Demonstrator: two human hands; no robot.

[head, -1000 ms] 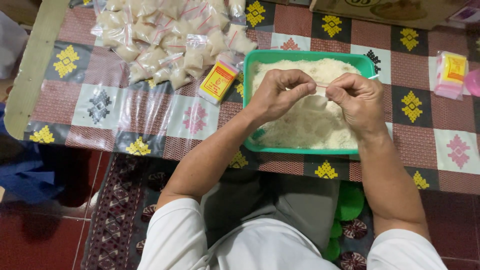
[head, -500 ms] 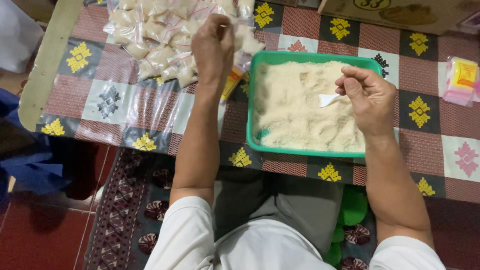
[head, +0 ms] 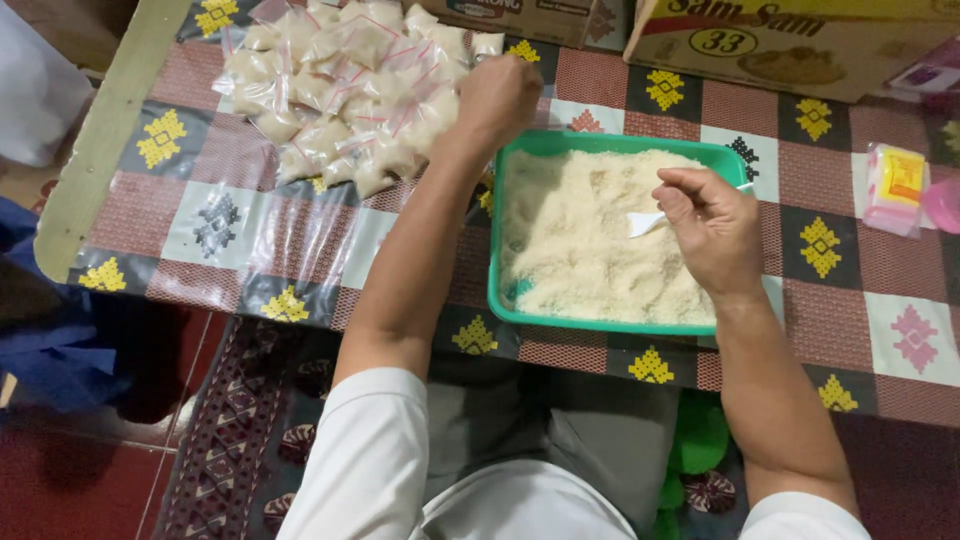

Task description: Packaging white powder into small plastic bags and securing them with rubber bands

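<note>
Patterned cloth [head: 880, 330] in red, black and white squares with yellow motifs covers the low table, under a clear plastic sheet. Nearest the person, the green tray [head: 560, 318] sits at the table's front edge, filled with pale, crumbly grain [head: 570, 240]. Over its right half the right hand [head: 715, 235] hovers with fingers curled together, thumb and forefinger pinching a small white spoon [head: 645, 222]; the spoon's bowl sticks out to the left of the fingertips, just above the grain, and whether it touches is hard to tell.

Farther back, the left hand [head: 497, 100] reaches across the tray's far left corner to the heap of small filled bags [head: 345, 90], clear pouches of the same pale stuff with red marks. Its fingers are bent down at the heap's right edge; they are hidden behind the knuckles, so what they grip, if anything, cannot be told.

At the right edge lies a pink and yellow packet [head: 893, 188]. Along the far side stand cardboard boxes [head: 800, 40].
</note>
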